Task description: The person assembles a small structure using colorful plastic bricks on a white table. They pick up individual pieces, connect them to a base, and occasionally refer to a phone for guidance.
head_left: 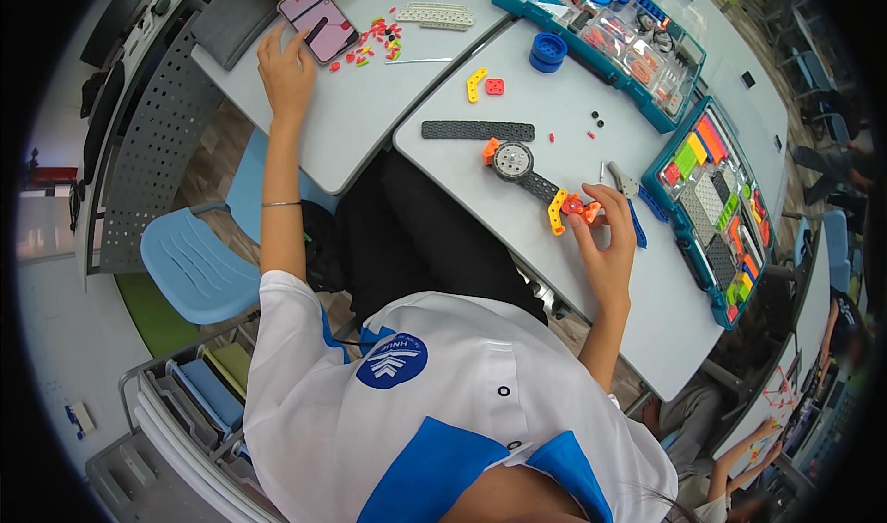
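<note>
While the left hand (286, 72) rests flat beside the phone (319, 21), the right hand's (602, 246) grip pinches the red piece (575, 206).

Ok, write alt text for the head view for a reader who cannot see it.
Seen from above, a person at grey tables touches a smartphone with the left hand while the right hand pinches a small red piece on a construction-toy assembly of grey beams, a gear and orange brackets. Two teal parts trays and loose pieces lie around.

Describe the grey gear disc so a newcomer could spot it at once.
Start at the right-hand grey table, near its middle. Just below the long dark perforated strip lies the grey gear disc, joined to the assembly at the right hand. It is the only round grey part there.
</note>
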Tool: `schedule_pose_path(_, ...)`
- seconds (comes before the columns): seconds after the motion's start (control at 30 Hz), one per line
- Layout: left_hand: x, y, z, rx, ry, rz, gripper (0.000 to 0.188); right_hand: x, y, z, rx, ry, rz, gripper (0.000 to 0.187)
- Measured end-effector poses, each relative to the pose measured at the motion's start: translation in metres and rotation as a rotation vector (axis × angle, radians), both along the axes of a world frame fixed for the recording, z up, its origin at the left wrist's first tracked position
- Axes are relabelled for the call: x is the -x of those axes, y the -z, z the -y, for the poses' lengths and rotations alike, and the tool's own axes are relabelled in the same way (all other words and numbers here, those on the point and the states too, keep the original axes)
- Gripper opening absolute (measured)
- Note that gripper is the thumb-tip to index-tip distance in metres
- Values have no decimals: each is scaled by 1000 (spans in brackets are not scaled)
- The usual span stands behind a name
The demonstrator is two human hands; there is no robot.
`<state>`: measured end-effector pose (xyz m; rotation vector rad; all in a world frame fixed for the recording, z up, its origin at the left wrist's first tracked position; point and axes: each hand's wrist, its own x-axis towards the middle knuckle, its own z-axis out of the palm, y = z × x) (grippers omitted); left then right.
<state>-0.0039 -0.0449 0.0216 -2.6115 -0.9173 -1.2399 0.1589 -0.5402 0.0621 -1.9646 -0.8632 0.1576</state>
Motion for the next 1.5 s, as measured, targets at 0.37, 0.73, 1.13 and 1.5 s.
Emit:
schedule_pose_path(0.37, -13, 2, 12, 32, -37, -44, 36, 0, -1, 1, -20, -11, -19, 38)
schedule_pose_path(0.73, -36, -37, 162, 530, 708, -298, 37, 2, -5, -1, -31, -38, -86, 33)
schedule_pose_path(1.13, -37, -52, 180, 624, 823, -30, 27, 4, 4, -16, -16, -34, -80, 49)
schedule_pose_path(1.5, -30, -85, 223, 518, 964, -7, 33, 1, 2, -8, -50, -30, -46, 61)
